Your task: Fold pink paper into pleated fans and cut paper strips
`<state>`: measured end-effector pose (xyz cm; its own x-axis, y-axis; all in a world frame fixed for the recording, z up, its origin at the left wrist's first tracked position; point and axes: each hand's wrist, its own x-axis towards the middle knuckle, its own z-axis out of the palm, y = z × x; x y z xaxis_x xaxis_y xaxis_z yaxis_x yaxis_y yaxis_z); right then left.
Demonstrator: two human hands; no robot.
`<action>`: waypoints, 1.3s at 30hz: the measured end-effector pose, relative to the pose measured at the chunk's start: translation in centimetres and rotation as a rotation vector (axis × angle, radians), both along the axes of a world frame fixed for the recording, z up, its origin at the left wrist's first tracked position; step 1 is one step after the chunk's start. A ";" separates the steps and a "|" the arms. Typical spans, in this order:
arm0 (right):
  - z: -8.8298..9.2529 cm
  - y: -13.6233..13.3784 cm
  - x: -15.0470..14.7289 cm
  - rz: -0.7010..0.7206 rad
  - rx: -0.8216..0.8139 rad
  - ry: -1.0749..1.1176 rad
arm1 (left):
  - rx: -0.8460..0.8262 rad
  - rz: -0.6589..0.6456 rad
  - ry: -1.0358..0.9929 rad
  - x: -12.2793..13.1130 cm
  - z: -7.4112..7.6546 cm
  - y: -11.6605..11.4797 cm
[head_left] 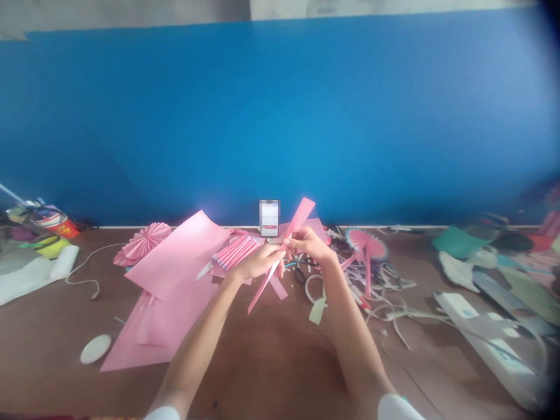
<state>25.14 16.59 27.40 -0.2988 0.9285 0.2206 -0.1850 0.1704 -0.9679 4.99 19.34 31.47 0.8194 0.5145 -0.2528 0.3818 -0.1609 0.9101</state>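
Both hands meet above the middle of the table around a long pink paper strip (300, 216), which slants from upper right to lower left. My left hand (259, 261) pinches it near its middle. Just beside, the thumb and fingers of my right hand (308, 242) close on the same strip. The strip's lower end looks thin and edge-on, with a pale underside. Left of the hands lies a pleated pink paper piece (235, 252). Large pink paper sheets (188, 256) spread out further left. Where the fingertips overlap, the exact grip is hidden.
A phone (269, 219) stands against the blue partition (280, 116). Pink paper fans (149, 240) lie at the left, another fan (366, 245) at the right among tangled cables (389, 280). A white power strip (485, 344) is at the right, a white disc (95, 349) at the left.
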 end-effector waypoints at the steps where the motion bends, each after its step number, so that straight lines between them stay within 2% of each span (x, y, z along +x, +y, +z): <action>1: -0.3 0.1 0.1 -0.017 0.002 -0.007 | -0.007 -0.005 0.004 0.0 0.0 0.0; 8: -1.8 1.1 0.2 -0.198 0.026 0.039 | 0.005 -0.089 0.057 -0.1 0.4 -0.1; 18: -1.1 0.7 0.4 -0.260 0.045 0.065 | 0.072 -0.118 0.116 -0.2 0.3 0.0; 26: -1.7 1.3 0.7 -0.356 0.029 0.124 | 0.062 -0.138 0.142 -0.2 0.6 -0.1; 33: -0.5 0.4 1.0 -0.320 0.025 0.091 | 0.119 0.033 0.144 0.1 -0.8 0.0; 39: 0.5 0.1 0.1 -0.265 0.051 0.087 | 0.110 0.117 -0.014 0.4 -0.3 -0.3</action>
